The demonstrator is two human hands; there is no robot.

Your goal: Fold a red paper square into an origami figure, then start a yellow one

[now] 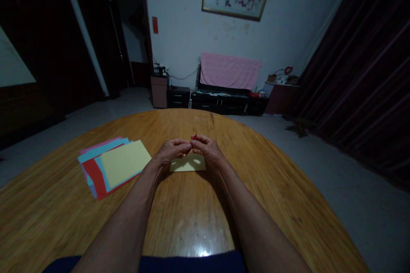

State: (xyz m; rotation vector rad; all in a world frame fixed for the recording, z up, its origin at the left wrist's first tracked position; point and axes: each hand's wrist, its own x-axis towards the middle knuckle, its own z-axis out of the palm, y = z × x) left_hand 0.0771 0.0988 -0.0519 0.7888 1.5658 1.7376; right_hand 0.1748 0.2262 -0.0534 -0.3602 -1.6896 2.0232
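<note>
My left hand (173,151) and my right hand (206,146) meet over the middle of the table, fingers closed on a small piece of folded red paper (194,138). Its narrow pointed ends stick out above and below the fingertips; the rest is hidden by them. Beneath both hands lies a pale yellow sheet (187,164), shaded by them, its far part covered. Left of my left forearm rests a loose stack of coloured paper (126,163), with a yellow sheet on top and blue, red and pink edges showing.
The round wooden table (265,187) fills the foreground, with a bright glare near its front edge. Beyond it stand a low black cabinet (205,104) and a pink cloth (230,70) draped over something dark. A dark curtain (361,72) hangs at the right.
</note>
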